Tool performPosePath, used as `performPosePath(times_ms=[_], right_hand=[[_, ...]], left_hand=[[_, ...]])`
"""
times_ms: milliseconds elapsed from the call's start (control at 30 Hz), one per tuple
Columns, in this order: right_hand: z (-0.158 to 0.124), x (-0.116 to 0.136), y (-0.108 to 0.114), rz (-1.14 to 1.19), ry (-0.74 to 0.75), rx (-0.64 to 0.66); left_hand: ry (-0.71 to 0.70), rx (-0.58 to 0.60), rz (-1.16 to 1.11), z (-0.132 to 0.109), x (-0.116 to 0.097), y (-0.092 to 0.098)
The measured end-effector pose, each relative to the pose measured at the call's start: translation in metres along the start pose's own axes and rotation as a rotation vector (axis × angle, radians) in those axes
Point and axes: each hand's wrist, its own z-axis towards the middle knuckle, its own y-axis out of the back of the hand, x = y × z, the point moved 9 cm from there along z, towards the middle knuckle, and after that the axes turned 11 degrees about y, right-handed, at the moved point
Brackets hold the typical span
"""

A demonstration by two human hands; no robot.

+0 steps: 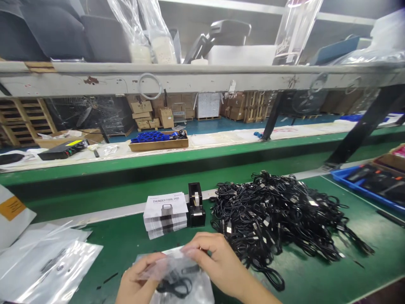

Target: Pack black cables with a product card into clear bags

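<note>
Both my hands work at the near edge of the green bench. My left hand [137,280] pinches the side of a clear plastic bag [182,280] with a coiled black cable [174,287] inside. My right hand [218,261] grips the bag's top edge with closed fingers. Just behind the bag lies a stack of white "Thunder Trail Pro" booklets [165,214]. A black tape dispenser [196,204] stands beside the stack. A big heap of black cables [278,215] lies to the right of my hands.
Filled clear bags [47,261] lie at the left. A blue tray [370,185] with dark parts sits at the right edge. Across the green conveyor [177,166], a cardboard tray of blue rings [158,139] rests on the far bench. A shelf [202,71] runs overhead.
</note>
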Motion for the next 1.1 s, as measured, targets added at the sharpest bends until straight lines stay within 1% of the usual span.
performPosePath(times_ms=[100, 167, 200, 233, 267, 333, 367, 400, 433, 500, 567, 600, 633, 700, 767, 800, 833, 967, 1033, 1100], right_hand=[[-0.003, -0.01, 0.0, -0.005, -0.023, 0.058], [-0.004, -0.012, 0.001, -0.004, 0.007, 0.086], [-0.004, -0.013, 0.002, -0.009, 0.034, 0.095], [-0.005, -0.013, 0.003, -0.018, 0.061, 0.101], [-0.005, -0.013, 0.003, -0.03, 0.089, 0.105], [-0.007, -0.013, 0.003, -0.055, 0.141, 0.114], [-0.007, -0.013, 0.002, -0.067, 0.163, 0.116], [-0.008, -0.012, 0.002, -0.081, 0.182, 0.12], [-0.009, -0.012, 0.001, -0.095, 0.197, 0.124], [-0.01, -0.01, 0.0, -0.119, 0.217, 0.13], [-0.011, -0.011, 0.0, -0.109, 0.219, 0.13], [-0.011, -0.011, 0.002, -0.09, 0.214, 0.12], [-0.012, -0.013, 0.005, -0.064, 0.2, 0.1], [-0.013, -0.021, 0.014, 0.014, 0.126, 0.01], [-0.016, -0.035, 0.023, 0.108, -0.002, -0.098], [-0.018, -0.042, 0.024, 0.14, -0.067, -0.132], [-0.019, -0.047, 0.022, 0.152, -0.119, -0.136], [-0.022, -0.058, 0.005, 0.092, -0.238, -0.028], [-0.022, -0.061, 0.001, 0.104, -0.277, -0.033], [-0.02, -0.057, 0.0, 0.112, -0.264, -0.041]], left_hand=[[-0.005, 0.017, 0.1, 0.003, 0.005, 0.001], [-0.002, 0.025, 0.16, 0.004, 0.007, 0.001], [0.005, 0.03, 0.152, 0.004, 0.007, 0.002], [0.024, 0.045, 0.098, 0.005, 0.008, 0.001], [0.059, 0.09, 0.007, 0.006, 0.01, -0.002], [0.139, 0.181, -0.23, 0.008, 0.013, -0.012], [0.163, 0.222, -0.324, 0.009, 0.014, -0.017], [0.164, 0.252, -0.37, 0.009, 0.012, -0.022], [0.143, 0.267, -0.358, 0.01, 0.01, -0.026], [0.082, 0.233, -0.219, 0.01, 0.008, -0.028], [0.075, 0.186, -0.065, 0.01, 0.011, -0.029], [0.09, 0.173, -0.027, 0.01, 0.014, -0.029], [0.11, 0.168, -0.023, 0.01, 0.018, -0.028], [0.14, 0.174, -0.073, 0.008, 0.024, -0.028], [0.142, 0.181, -0.12, 0.006, 0.028, -0.027], [0.14, 0.185, -0.128, 0.005, 0.029, -0.028], [0.135, 0.187, -0.129, 0.004, 0.03, -0.028], [0.107, 0.188, -0.195, 0.002, 0.028, -0.03], [0.133, 0.18, -0.257, 0.001, 0.027, -0.031], [0.197, 0.151, -0.254, 0.001, 0.03, -0.032]])
